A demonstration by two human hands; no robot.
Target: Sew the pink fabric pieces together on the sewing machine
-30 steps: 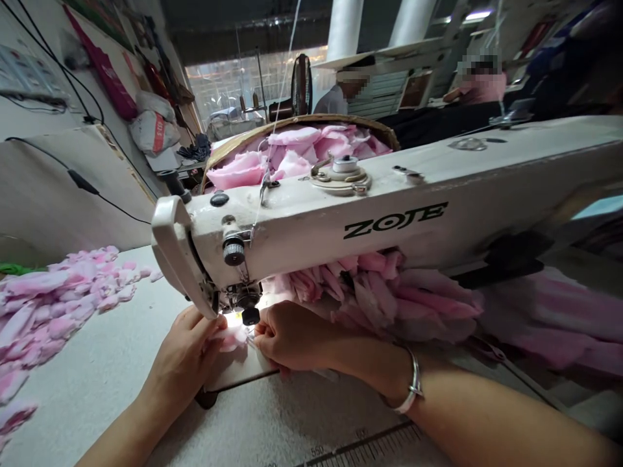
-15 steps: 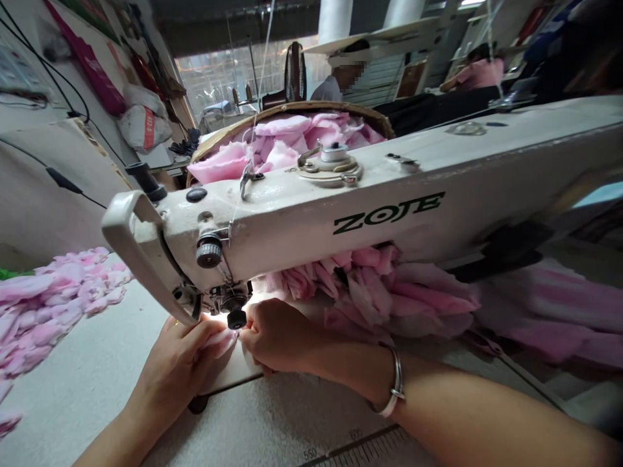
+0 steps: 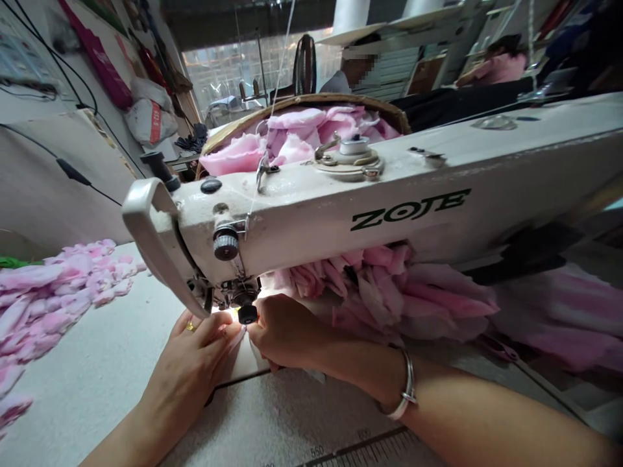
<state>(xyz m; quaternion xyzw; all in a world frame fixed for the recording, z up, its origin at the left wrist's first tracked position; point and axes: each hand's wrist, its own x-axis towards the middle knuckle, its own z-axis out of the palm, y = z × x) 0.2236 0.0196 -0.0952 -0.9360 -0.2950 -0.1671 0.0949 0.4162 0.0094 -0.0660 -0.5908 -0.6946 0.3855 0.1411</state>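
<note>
Recording a pale pink fabric strip (image 3: 237, 337) pinched between both hands directly below the needle bar of a cream sewing machine (image 3: 311, 224), under the lit sewing area. The strip is thin, soft and slightly creased; its exact edge is hidden by the fingers. The left hand (image 3: 192, 347) is closed narrowly on the strip, with its fingers (image 3: 209, 326) laid over it and a gold ring (image 3: 190, 326) on one finger. The right hand (image 3: 287, 334) is also narrowly closed, its fingertips meeting the strip from the opposite side, just below a small black knob (image 3: 247, 314). A silver bangle (image 3: 407, 383) sits on the right wrist.

Behind the hands, a mass of gathered pink ruffles (image 3: 389, 292) bunches under the machine arm, its thin layers folded into soft, irregular pleats. More ruffled pink fabric (image 3: 48, 285) lies heaped on the left of the white table (image 3: 97, 363), and a printed ruler strip (image 3: 363, 447) runs along the table's near edge. Beyond the machine, a round woven basket (image 3: 302, 106) holds puffy pink fabric (image 3: 292, 139). The machine arm carries black ZOTE lettering and a ribbed tension knob (image 3: 225, 244). Two other people, one in a white top (image 3: 335, 83) and one in a pink top (image 3: 501, 68), sit farther back, well apart.
</note>
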